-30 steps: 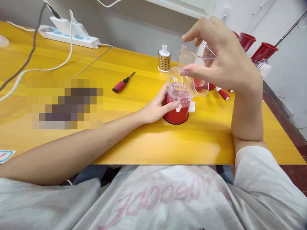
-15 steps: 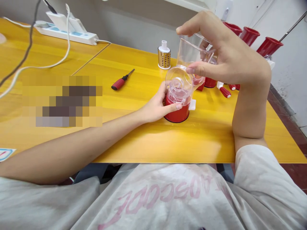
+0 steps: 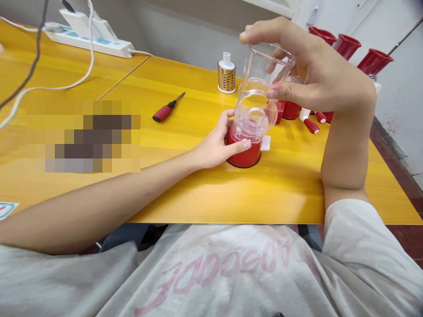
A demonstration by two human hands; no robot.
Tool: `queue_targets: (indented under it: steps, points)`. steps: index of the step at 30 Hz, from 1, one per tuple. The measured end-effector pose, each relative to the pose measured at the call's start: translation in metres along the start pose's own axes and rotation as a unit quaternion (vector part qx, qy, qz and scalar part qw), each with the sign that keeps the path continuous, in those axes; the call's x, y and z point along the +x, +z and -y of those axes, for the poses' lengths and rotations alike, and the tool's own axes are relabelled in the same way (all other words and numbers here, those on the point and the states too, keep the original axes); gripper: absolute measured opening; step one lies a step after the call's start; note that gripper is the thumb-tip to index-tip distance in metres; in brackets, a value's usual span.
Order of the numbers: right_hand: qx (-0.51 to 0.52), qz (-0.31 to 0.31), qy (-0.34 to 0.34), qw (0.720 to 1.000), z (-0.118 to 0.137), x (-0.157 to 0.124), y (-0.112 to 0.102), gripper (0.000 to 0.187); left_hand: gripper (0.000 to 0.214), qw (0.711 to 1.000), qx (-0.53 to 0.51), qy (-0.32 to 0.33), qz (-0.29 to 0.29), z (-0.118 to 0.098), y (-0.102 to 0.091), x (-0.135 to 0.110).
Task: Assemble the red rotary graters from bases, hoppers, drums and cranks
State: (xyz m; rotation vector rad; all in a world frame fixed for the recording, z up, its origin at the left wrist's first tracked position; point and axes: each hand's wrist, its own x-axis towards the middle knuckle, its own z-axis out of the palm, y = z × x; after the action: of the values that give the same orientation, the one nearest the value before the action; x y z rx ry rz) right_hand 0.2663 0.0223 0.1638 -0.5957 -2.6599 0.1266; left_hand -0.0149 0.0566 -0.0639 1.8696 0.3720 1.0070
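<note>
My left hand (image 3: 220,143) is wrapped round the red base (image 3: 244,156) of a rotary grater, its thumb across the front and the fingers behind. On top of the base, a clear plastic hopper (image 3: 256,112) with a round opening faces me; its upper tube stands slightly tilted. My right hand (image 3: 307,72) grips the rim of that tube from above, thumb on the near side and fingers over the far side. A small white tab (image 3: 266,143) sticks out at the base's right. Behind it stands a metal grater drum (image 3: 226,77) with a white hub.
A red-handled screwdriver (image 3: 168,108) lies left of the drum. Several red grater parts stand at the right rear, with red-tipped crank handles (image 3: 311,126) near them. A white power strip (image 3: 89,42) with cables sits at the back left. A pixelated patch covers part of the left side.
The clear hopper has turned and shifted a little to the right over the base, along with my right hand. My left hand keeps its hold on the base.
</note>
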Motion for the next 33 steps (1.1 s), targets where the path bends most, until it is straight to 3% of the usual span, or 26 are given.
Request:
queue_targets:
  steps: [5,8,12,16,21,24,29,33]
  points:
    - [-0.046,-0.010,0.036,0.998,0.007,0.005,0.004,0.080,0.137,0.998,0.042,-0.051,0.019,-0.009,-0.003,-0.002]
    - [-0.072,-0.021,0.049,0.996,0.013,0.007,0.004,0.091,0.137,0.997,0.013,-0.066,0.048,-0.015,-0.005,-0.001]
    - [-0.060,-0.013,0.109,0.992,0.025,0.009,0.003,0.084,0.128,0.996,-0.022,-0.060,0.060,-0.018,-0.004,0.002]
    - [-0.055,-0.036,0.107,0.992,0.030,0.013,0.009,0.084,0.122,0.996,-0.040,-0.055,0.061,-0.016,-0.002,0.002]
    - [0.020,-0.067,0.069,0.995,0.028,0.018,0.016,0.098,0.129,0.996,-0.046,-0.065,0.039,-0.013,-0.002,0.003]
    - [0.024,-0.040,0.063,0.997,0.021,0.017,0.012,0.088,0.128,0.996,-0.055,-0.064,0.034,-0.014,0.000,0.004]
    - [0.092,0.003,-0.046,0.995,-0.005,0.013,0.009,0.086,0.118,0.994,-0.073,-0.077,0.037,-0.015,0.001,0.004]
    - [0.167,-0.004,-0.020,0.986,-0.015,0.008,0.007,0.081,0.117,0.993,-0.061,-0.093,0.032,-0.015,0.000,0.003]
